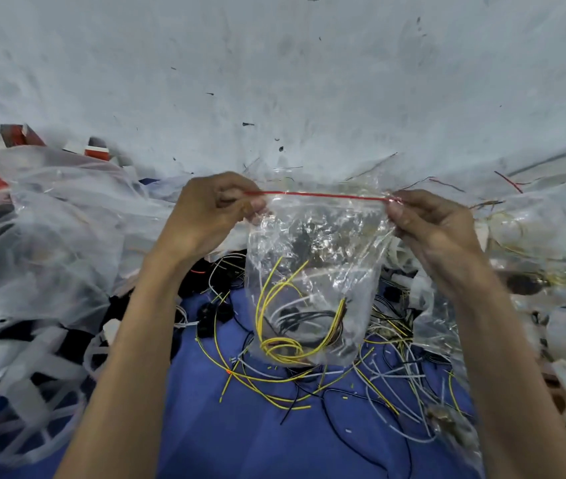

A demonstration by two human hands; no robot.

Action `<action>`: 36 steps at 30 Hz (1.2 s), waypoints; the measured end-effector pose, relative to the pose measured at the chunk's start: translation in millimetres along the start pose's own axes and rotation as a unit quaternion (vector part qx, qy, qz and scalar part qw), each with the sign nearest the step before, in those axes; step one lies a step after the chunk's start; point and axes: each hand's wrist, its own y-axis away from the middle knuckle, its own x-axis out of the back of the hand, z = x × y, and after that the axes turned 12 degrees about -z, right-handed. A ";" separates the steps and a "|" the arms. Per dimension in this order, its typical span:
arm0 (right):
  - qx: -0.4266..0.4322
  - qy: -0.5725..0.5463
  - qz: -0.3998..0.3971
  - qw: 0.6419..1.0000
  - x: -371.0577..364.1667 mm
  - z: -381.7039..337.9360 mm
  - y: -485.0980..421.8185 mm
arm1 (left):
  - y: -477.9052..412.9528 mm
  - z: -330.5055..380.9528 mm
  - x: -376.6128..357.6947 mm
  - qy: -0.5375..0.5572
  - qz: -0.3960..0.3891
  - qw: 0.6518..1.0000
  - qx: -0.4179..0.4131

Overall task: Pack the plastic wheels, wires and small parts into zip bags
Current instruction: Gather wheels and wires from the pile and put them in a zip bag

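Note:
A clear zip bag point(312, 250) with a red seal strip along its top hangs in the air in front of me. My left hand point(205, 216) pinches the strip's left end and my right hand point(430, 226) pinches its right end. The strip is pulled straight between them. Inside the bag lie yellow, white and black wires point(285, 326) and some small dark parts. Under the bag, loose wires point(312, 385) in the same colours are scattered on a blue cloth point(240, 437). Translucent plastic wheels point(36, 409) lie at the lower left.
Crumpled clear plastic bags point(60, 216) pile up on the left, with red and white boxes point(15, 136) behind them. More bags and wire bundles point(544, 243) crowd the right side. A stained whitish wall point(274, 63) rises right behind the work area.

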 end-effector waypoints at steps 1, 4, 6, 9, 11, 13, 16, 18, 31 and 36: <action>-0.009 0.000 0.004 1.000 -0.9 0.6 1.0 | 0.4 -1.6 0.3 0.002 -0.001 1.000 0.011; -0.035 0.067 -0.004 0.997 -0.3 -0.9 2.1 | 1.9 -4.6 5.2 0.008 -0.009 1.000 0.022; -0.046 0.129 -0.032 0.990 -0.6 -3.5 3.4 | 2.0 -5.1 7.5 -0.007 -0.012 1.000 0.024; -0.026 0.176 -0.060 0.982 0.1 -6.3 6.5 | 1.5 -6.2 8.6 -0.041 0.003 0.999 0.020; 0.002 0.201 -0.051 0.978 0.6 -7.9 6.7 | 0.8 -5.7 8.4 -0.060 0.023 0.998 0.010; 0.038 0.242 -0.028 0.969 0.7 -7.0 6.1 | -0.3 -2.4 6.0 -0.084 0.039 0.996 0.003; 0.063 0.276 -0.006 0.959 0.3 -7.5 6.0 | 0.1 4.0 1.8 -0.098 0.047 0.994 -0.009; 0.047 0.249 -0.013 0.967 1.8 -9.9 7.7 | 2.7 7.0 0.6 -0.098 0.034 0.995 -0.010; 0.141 0.156 -0.011 0.978 -0.5 -25.7 12.0 | 6.3 28.0 10.0 -0.061 0.091 0.990 -0.084; 0.072 0.206 -0.058 0.974 -11.3 -26.0 12.7 | 6.1 32.8 8.0 -0.053 0.081 0.990 -0.098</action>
